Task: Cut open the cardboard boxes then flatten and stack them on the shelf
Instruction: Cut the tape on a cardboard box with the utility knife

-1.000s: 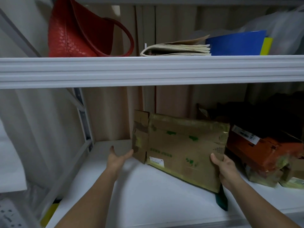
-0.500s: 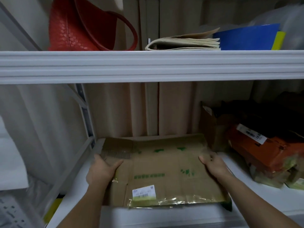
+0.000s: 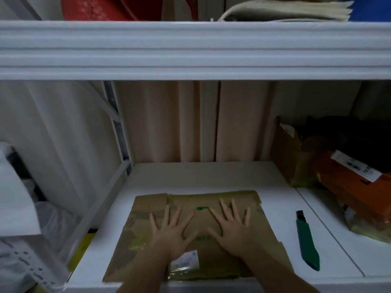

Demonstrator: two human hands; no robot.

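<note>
Since half a second ago, the flattened cardboard box is lying fully flat, and both hands have shifted from gripping its side edges to pressing on top. The white shelf, smooth and matte, is bearing the creased brown sheet near its front edge. The left hand and right hand are resting palm-down, fingers spread, grasping nothing. A slim green utility knife is lying apart, right of the cardboard.

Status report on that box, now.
Left hand and right hand open, palms pressing box. Box flat on shelf. Knife to its right, apart.
</note>
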